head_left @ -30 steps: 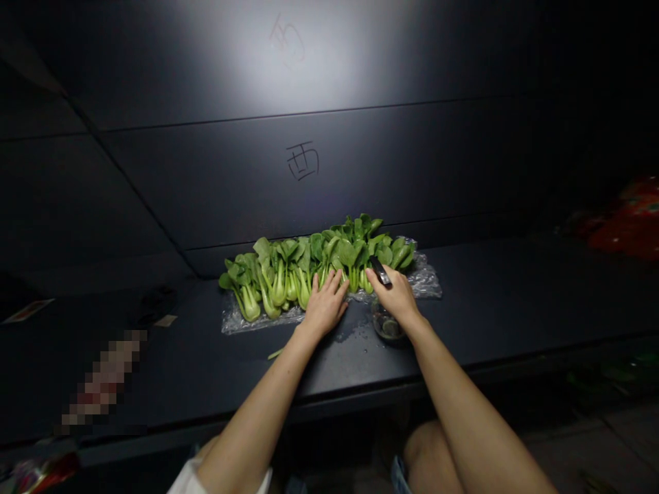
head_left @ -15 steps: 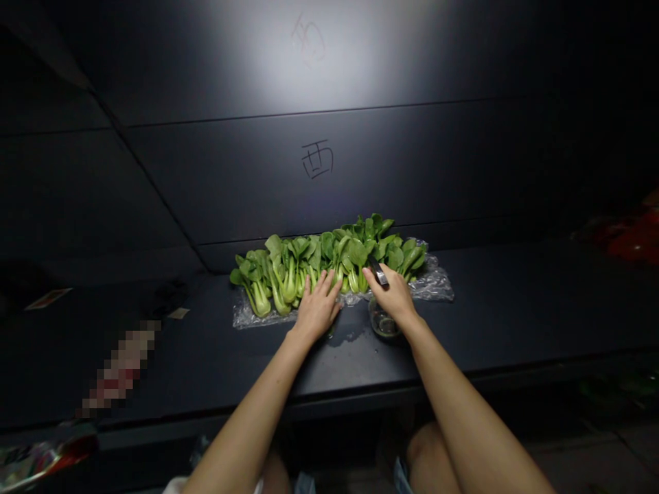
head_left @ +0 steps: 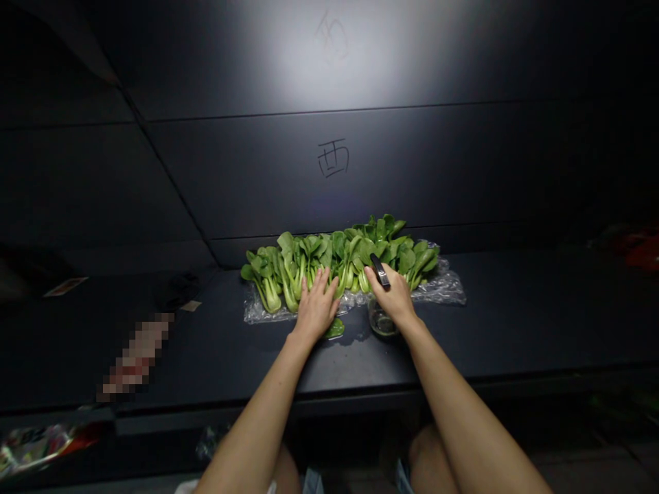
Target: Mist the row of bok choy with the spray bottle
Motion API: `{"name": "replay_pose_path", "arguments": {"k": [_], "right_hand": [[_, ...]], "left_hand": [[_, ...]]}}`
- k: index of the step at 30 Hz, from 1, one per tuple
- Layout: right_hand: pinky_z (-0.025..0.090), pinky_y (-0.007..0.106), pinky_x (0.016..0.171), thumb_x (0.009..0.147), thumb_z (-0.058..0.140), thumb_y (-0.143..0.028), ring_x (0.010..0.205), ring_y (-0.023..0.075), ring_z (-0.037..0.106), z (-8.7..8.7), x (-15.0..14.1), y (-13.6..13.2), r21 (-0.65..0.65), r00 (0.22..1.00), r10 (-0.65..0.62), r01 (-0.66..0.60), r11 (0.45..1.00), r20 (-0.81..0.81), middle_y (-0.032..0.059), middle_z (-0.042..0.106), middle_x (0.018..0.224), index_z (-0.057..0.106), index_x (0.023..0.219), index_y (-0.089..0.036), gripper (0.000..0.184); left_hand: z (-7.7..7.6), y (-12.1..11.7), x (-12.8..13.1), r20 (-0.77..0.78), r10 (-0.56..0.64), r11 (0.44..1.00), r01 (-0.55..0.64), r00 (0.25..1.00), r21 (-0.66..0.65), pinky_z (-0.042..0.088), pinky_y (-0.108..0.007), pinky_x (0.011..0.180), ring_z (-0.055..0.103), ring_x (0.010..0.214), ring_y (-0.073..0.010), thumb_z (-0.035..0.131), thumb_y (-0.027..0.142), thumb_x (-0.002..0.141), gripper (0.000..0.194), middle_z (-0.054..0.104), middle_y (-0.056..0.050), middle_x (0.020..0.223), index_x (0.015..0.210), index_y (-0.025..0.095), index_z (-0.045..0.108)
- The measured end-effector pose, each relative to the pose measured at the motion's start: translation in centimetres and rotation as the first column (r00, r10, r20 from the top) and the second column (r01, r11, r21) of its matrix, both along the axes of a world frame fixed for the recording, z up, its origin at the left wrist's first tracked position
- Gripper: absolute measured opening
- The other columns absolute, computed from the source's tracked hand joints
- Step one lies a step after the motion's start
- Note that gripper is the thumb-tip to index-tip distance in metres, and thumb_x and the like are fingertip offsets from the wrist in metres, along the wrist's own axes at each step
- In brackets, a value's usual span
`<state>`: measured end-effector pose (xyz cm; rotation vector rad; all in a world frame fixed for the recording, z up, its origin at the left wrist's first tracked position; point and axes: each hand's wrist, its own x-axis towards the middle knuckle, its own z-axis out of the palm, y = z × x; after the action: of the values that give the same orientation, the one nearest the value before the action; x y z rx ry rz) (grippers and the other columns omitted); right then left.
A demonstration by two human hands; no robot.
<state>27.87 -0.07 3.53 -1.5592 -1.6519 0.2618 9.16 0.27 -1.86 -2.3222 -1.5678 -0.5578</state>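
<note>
A row of bok choy [head_left: 309, 257] lies side by side on clear plastic wrap [head_left: 445, 285], leaves toward the back panel and pale stems toward me. My left hand [head_left: 318, 307] rests over the front stems, its fingers spread and nothing gripped. A loose green leaf [head_left: 336, 328] lies on the wet surface beside that hand. My right hand [head_left: 394, 295] is wrapped round a clear spray bottle with a black top [head_left: 380, 272]. The bottle's rounded clear base [head_left: 382, 321] shows below the hand, near the right part of the row; its middle is hidden by my fingers.
The dark shelf [head_left: 494, 322] runs across, with a dark panel [head_left: 247, 171] bearing a handwritten mark behind it. Left are a blurred-out item [head_left: 136, 357], a small card [head_left: 191, 306] and a dark bundle [head_left: 178, 288]. A red item [head_left: 641, 248] sits far right.
The view has turned left. Relative to the bok choy, both hands have shifted left along the row. A loose leaf now shows beside my left hand. The spray bottle stays in my right hand.
</note>
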Motion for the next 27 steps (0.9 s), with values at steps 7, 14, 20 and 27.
{"name": "replay_pose_path", "arguments": {"k": [7,14,20,27], "right_hand": [[0.035,0.026,0.060,0.090,0.042,-0.048,0.072,0.0223,0.065,0.0,-0.6,-0.1,0.008,1.000,0.008,-0.008,1.000,0.016,0.0079,0.069,0.074,0.064,0.080,-0.020,0.037],[0.036,0.025,0.060,0.090,0.042,-0.049,0.072,0.0215,0.064,-0.3,-1.1,0.2,0.009,0.996,0.091,-0.091,0.996,0.025,0.0067,0.067,0.074,0.062,0.082,-0.020,0.036],[0.036,0.024,0.058,0.089,0.042,-0.049,0.064,0.0187,0.061,-0.2,-1.5,0.1,0.039,0.990,0.125,-0.123,0.992,-0.061,0.0048,0.065,0.068,0.058,0.070,-0.021,0.038],[0.037,0.024,0.060,0.089,0.044,-0.049,0.067,0.0187,0.061,-0.4,-2.0,0.2,0.035,0.989,0.145,-0.144,0.989,-0.030,0.0050,0.067,0.073,0.060,0.076,-0.021,0.035]], "left_hand": [[0.0,0.0,-0.4,0.033,0.015,1.000,-0.016,0.999,0.001,0.017,-0.056,0.116,0.021,0.144,-0.0283,0.048,0.029,0.090,0.049,0.027,-0.014,0.155,0.138,0.016,0.045],[-0.1,0.1,-1.0,0.090,0.027,0.999,-0.030,0.996,0.037,0.018,-0.058,0.115,0.021,0.144,-0.0290,0.048,0.027,0.089,0.050,0.028,-0.014,0.155,0.138,0.017,0.044],[0.1,-0.1,-1.4,0.122,0.054,0.995,-0.064,0.991,0.073,0.019,-0.056,0.115,0.022,0.144,-0.0285,0.047,0.026,0.089,0.049,0.030,-0.015,0.154,0.137,0.016,0.046],[0.0,-0.1,-1.7,0.102,0.079,0.992,-0.088,0.992,0.087,0.021,-0.057,0.114,0.023,0.144,-0.0289,0.047,0.025,0.089,0.049,0.031,-0.015,0.153,0.138,0.017,0.045]]}}
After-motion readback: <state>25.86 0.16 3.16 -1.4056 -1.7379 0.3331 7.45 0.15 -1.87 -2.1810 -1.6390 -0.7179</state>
